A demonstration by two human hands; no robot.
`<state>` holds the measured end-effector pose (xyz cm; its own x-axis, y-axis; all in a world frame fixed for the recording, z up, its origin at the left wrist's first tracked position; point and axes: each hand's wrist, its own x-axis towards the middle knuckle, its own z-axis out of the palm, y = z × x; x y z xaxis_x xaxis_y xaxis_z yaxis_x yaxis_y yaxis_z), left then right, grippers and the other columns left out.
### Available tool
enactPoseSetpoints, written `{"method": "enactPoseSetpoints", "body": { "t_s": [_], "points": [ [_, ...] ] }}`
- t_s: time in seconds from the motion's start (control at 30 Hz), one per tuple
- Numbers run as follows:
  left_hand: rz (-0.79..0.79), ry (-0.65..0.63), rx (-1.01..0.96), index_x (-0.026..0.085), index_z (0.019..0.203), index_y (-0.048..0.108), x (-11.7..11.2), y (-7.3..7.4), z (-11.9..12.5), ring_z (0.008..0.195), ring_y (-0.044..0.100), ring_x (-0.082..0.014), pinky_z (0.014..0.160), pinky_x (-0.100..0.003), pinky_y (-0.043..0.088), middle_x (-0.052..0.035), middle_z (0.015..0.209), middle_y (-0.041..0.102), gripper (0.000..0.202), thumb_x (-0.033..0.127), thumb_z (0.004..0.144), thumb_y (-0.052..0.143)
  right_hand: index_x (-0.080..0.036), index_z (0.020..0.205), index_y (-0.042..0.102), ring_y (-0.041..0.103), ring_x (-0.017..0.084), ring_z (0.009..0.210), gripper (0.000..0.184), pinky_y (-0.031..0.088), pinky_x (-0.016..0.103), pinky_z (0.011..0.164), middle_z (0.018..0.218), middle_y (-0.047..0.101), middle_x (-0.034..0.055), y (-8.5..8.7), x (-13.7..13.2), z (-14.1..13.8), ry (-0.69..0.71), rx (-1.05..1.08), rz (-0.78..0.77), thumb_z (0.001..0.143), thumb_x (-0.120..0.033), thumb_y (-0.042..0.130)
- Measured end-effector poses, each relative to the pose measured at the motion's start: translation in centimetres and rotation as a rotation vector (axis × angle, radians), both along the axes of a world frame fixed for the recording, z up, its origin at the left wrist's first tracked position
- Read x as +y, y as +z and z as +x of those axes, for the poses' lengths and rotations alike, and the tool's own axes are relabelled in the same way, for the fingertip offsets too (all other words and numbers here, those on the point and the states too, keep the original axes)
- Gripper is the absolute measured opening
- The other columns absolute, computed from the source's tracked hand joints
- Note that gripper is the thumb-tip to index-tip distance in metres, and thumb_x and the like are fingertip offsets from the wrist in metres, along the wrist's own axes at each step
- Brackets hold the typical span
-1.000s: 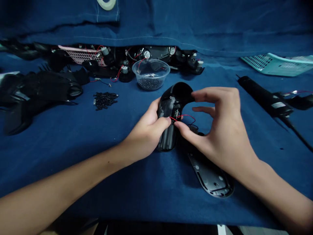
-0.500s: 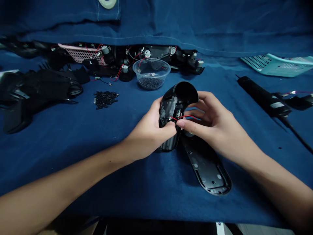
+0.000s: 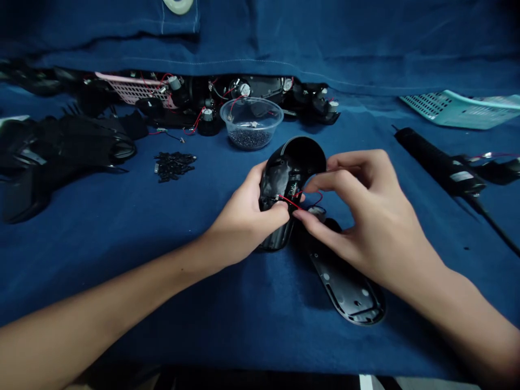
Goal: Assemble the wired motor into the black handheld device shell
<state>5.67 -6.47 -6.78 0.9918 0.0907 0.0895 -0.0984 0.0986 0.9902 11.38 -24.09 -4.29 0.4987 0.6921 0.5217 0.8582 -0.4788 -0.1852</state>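
My left hand (image 3: 252, 211) is closed round a curved black plastic housing (image 3: 278, 176), its hollow inside facing up. The thumb presses near a small connector on the housing, where a thin red wire (image 3: 289, 202) comes out. Just to the right, my right hand (image 3: 357, 206) has its thumb and fingers apart. Its thumb tip is close to the wire; whether it touches, I cannot tell. Beneath that hand lies a long black half-shell (image 3: 349, 292) on the blue cloth. A small round silvery part (image 3: 317, 213), partly hidden, sits near its upper end.
Behind the housing stands a clear tub (image 3: 252, 130) of tiny dark pieces. Left of it lie a pile of small black parts (image 3: 174, 166) and larger black housings (image 3: 69, 146). A corded black tool (image 3: 439, 160) and a turquoise basket (image 3: 459, 111) are at the right.
My right hand has drawn its fingers back from the housing and spread them, exposing more red wire and the silvery part. My left hand and the housing have shifted slightly left.
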Motion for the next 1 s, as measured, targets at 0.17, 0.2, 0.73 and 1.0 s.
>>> {"method": "enactPoseSetpoints", "body": {
  "t_s": [0.17, 0.2, 0.73, 1.0],
  "points": [
    [0.028, 0.008, 0.007, 0.014, 0.139, 0.042, 0.0, -0.1, 0.1, 0.123, 0.058, -0.0212, 0.111, -0.035, 0.044, -0.008, 0.133, 0.06, 0.063, 0.009, 0.079, 0.06, -0.021, 0.104, 0.06, 0.057, 0.027, 0.113, 0.018, 0.055, 0.04, 0.091, 0.12, 0.049, 0.0138, -0.1, 0.0, 0.0, -0.027, -0.006, -0.052, 0.091, -0.032, 0.06],
    [0.036, 0.01, 0.003, 0.014, 0.139, 0.042, 0.0, -0.1, 0.2, 0.123, 0.058, -0.0211, 0.111, -0.034, 0.043, -0.0079, 0.133, 0.06, 0.063, 0.01, 0.079, 0.06, -0.021, 0.104, 0.06, 0.058, 0.027, 0.112, 0.017, 0.055, 0.039, 0.089, 0.121, 0.049, 0.0137, -0.1, 0.0, -0.1, -0.031, 0.004, -0.049, 0.091, -0.032, 0.059],
    [0.061, 0.06, 0.007, 0.017, 0.13, 0.047, 0.1, -0.3, 0.3, 0.117, 0.061, -0.0242, 0.109, -0.041, 0.046, -0.008, 0.121, 0.064, 0.056, 0.014, 0.077, 0.066, -0.023, 0.136, 0.042, 0.07, 0.028, 0.091, 0.063, 0.056, 0.042, 0.074, 0.118, 0.069, 0.0116, -0.7, 0.0, 0.5, -0.181, 0.661, -0.054, 0.084, -0.05, 0.066],
    [0.12, 0.051, -0.017, 0.017, 0.13, 0.047, 0.3, -0.2, 0.2, 0.122, 0.06, -0.0245, 0.112, -0.042, 0.044, -0.0085, 0.127, 0.063, 0.053, 0.016, 0.08, 0.065, -0.025, 0.103, 0.072, 0.067, 0.025, 0.092, 0.032, 0.051, 0.039, 0.079, 0.105, 0.069, 0.0072, -0.3, -0.3, 1.3, -0.099, 0.589, -0.207, 0.089, -0.051, 0.061]
  ]
}}
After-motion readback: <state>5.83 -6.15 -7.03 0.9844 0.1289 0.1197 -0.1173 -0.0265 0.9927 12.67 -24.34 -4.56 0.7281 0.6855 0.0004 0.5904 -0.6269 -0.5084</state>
